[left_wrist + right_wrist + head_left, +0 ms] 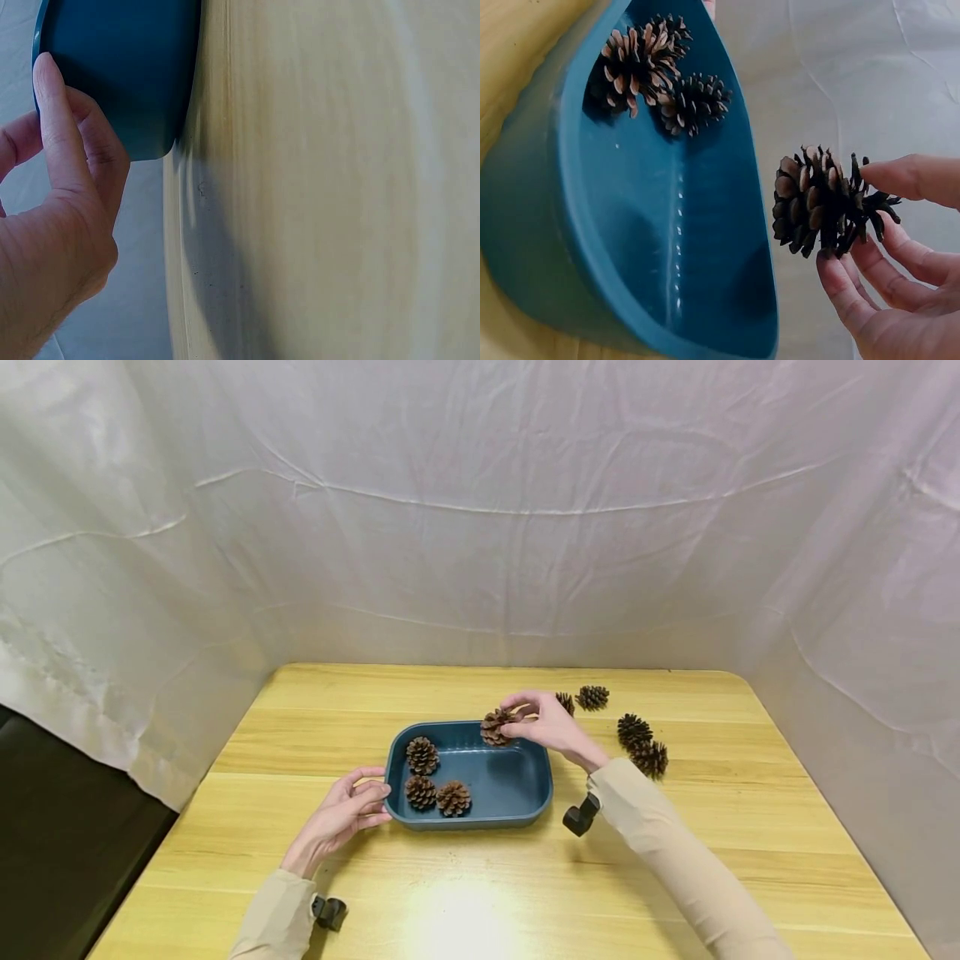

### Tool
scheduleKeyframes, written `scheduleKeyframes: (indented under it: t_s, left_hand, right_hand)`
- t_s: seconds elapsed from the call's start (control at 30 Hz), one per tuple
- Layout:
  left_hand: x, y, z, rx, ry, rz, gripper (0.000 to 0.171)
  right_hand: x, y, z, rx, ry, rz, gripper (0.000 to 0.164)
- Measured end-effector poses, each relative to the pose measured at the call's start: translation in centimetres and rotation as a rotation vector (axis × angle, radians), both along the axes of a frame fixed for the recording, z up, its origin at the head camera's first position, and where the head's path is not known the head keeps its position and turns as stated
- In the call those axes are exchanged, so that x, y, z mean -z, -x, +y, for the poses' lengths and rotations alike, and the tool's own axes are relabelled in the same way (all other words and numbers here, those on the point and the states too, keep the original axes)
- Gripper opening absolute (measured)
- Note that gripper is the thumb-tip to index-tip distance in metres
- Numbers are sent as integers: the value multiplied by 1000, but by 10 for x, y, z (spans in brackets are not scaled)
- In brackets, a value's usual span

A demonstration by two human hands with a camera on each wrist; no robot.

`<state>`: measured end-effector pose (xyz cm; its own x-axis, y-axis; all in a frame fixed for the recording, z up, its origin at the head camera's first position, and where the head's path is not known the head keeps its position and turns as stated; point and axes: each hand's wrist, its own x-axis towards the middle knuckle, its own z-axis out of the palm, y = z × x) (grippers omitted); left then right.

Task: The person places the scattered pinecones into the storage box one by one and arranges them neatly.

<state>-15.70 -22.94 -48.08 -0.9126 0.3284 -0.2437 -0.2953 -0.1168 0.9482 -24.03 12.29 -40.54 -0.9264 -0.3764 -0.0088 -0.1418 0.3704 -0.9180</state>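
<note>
A blue rectangular tray (487,820) with rounded corners sits on the table, three brown pine cones inside at its left end. One pine cone (422,755) lies behind, and two more, a pine cone (420,792) and a pine cone (453,798), are along the front. My left hand (347,810) grips the tray's left end, thumb at the rim and bent fingers against the outer wall. Between thumb and fingers, my right hand (546,723) pinches another pine cone (810,201) above the tray's back right rim, its scales facing left in the right wrist view.
To the right of the tray on the wooden table (720,827) lie several darker pine cones: a pine cone (592,697) at the back, a pine cone partly hidden by my right hand, and a touching pair (648,759). A pale curtain (510,568) encloses the back and sides.
</note>
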Motion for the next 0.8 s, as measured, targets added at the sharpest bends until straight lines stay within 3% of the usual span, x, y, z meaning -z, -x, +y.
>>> scheduleKeyframes:
  t_s: [0.43, 0.8]
  left_hand:
    - [-1, -1, 2, -10, 12, -4, 32]
    - [-1, -1, 1, -9, 10, -4, 29]
  right_hand:
    - [-2, 3, -22, -23, -48, -106, 41]
    - [7, 10, -39, -6, -2, -199, 44]
